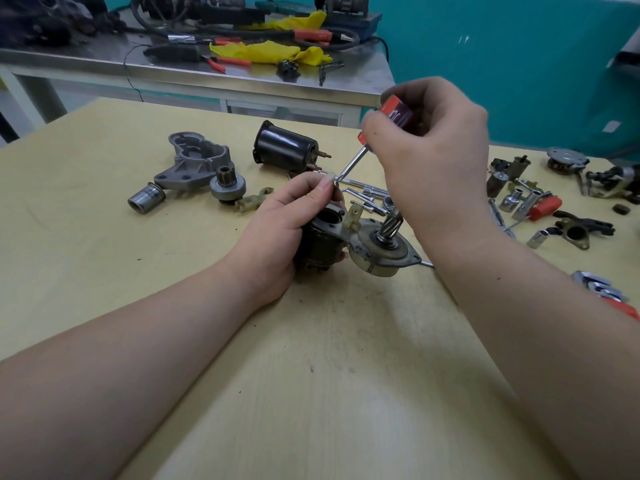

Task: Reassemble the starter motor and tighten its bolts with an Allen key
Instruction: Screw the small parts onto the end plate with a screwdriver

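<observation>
A person's two bare forearms reach forward over a pale wooden table. The left hand curls round a dark, partly assembled starter motor that stands near the middle of the table, its fingers wrapped about the dark cylindrical body. The thumb and forefinger of that hand also pinch a small screw just above the motor. To the right of the dark body, on the same unit, a flat metal plate carries a spiral-toothed shaft that points upward.

The right hand grips a screwdriver by its red handle, fingers curled tightly round it. The bright steel shaft slants down and to the left, and its tip meets the pinched screw; whether the tip sits in the screw's head is too small to tell.

Loose parts lie behind the hands. At the left are a grey cast housing, a small metal sleeve and a pinion gear. A beige plastic fork lies beside the gear. A black cylinder lies on its side further back. Long bolts lie just behind the motor. At the right, sockets and further small parts are scattered. Beyond stands a steel bench with yellow cloth, pliers and cables.
</observation>
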### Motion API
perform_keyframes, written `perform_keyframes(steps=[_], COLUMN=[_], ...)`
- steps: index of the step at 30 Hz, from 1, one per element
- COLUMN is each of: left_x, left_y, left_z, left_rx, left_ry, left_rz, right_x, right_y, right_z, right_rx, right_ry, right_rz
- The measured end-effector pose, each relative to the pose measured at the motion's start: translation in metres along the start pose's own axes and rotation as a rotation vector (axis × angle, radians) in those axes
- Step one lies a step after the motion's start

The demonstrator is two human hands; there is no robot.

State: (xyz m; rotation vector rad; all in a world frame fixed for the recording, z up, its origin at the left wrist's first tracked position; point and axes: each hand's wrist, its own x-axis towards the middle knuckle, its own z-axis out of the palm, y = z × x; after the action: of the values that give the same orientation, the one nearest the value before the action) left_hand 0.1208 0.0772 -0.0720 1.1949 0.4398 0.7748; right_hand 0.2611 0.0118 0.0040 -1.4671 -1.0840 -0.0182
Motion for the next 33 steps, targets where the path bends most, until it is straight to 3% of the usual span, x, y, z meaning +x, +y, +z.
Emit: perform_keyframes(steps=[18, 33], left_x=[-0.003, -0.003], left_y=[0.004, 0.005], left_z=[0.002, 0.003], left_rx=[-0.001, -0.002], left_ry=[-0.01, 0.019], left_rz=[-0.006, -0.008], right_x=[-0.002, -0.001], right_y=[-0.005, -0.004], right_z=[-0.003, -0.008], right_rx=[-0.027, -0.032], right_ry=[-0.025, -0.168], right_rz=[-0.02, -0.045])
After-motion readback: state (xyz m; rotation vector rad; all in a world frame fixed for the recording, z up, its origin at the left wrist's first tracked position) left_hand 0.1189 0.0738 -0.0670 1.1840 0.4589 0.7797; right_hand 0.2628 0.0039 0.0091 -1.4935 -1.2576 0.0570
